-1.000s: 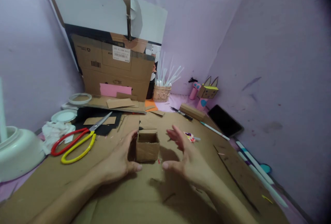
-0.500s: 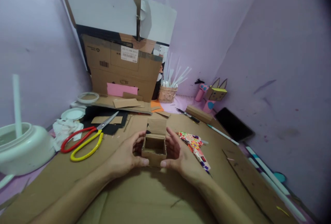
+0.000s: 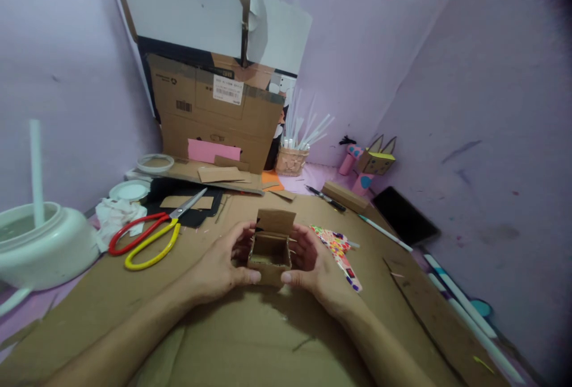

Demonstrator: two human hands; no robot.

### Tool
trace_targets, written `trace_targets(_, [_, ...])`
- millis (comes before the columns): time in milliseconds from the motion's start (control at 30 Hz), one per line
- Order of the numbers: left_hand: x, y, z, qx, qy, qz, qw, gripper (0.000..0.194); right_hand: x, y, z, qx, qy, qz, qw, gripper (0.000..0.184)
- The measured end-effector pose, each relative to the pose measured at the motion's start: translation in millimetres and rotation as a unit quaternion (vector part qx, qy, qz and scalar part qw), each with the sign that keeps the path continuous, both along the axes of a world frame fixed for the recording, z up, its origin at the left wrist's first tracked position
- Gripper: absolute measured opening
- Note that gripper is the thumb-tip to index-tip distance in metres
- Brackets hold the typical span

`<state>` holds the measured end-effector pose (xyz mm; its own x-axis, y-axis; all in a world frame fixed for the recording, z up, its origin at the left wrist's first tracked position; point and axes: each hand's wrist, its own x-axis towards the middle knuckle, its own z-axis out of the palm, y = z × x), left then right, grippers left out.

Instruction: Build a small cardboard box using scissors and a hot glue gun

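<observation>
Between my two hands is a small brown cardboard box [image 3: 269, 271], its flap raised at the back and its open top facing me. My left hand [image 3: 236, 259] is curled round the box's left side, thumb at the front. My right hand [image 3: 309, 262] curls round the right side in the same way, its thumb at the front corner. The fingers behind the box are partly hidden. Right of my right hand lies a floral-patterned glue gun [image 3: 338, 250]. Open scissors [image 3: 167, 223] with one red and one yellow handle rest to the left.
A white pot [image 3: 49, 250] with a stick in it stands at the left. Behind are a large cardboard box [image 3: 218, 113] and a basket [image 3: 291, 162] of glue sticks. A black phone [image 3: 406, 215], a pen [image 3: 325, 197] and a cardboard figure [image 3: 378, 162] are at the right.
The small box has turned and tilted slightly, its flap now leaning a little to the right. Both hands stay around it. The whole view has shifted slightly.
</observation>
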<state>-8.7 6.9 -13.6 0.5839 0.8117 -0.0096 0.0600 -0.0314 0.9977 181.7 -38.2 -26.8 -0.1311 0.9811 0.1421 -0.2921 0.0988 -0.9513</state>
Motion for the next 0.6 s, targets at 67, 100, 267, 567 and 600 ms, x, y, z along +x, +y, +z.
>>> trace_targets(67, [0, 0, 0.8, -0.010, 0.003, -0.004, 1.000, 0.071, 0, 0, -0.7, 0.000, 0.006, 0.001, 1.000, 0.067])
trace_targets(100, [0, 0, 1.3, -0.011, 0.001, -0.006, 1.000, 0.071, -1, 0, -0.7, -0.001, 0.006, -0.001, 1.000, 0.067])
trace_targets(267, [0, 0, 4.2, 0.003, 0.001, -0.003, 1.000, 0.067, -2, -2, -0.2, 0.003, -0.008, -0.005, 1.000, 0.060])
trace_targets(567, [-2, -3, 5.6, -0.012, 0.001, 0.002, 1.000, 0.056, 1, -7, -9.4, 0.071, -0.172, -0.093, 0.978, 0.049])
trace_targets(600, [-2, -3, 6.1, -0.014, 0.000, 0.000, 1.000, 0.055, 2, -8, -10.5, 0.088, -0.208, -0.109, 0.968, 0.049])
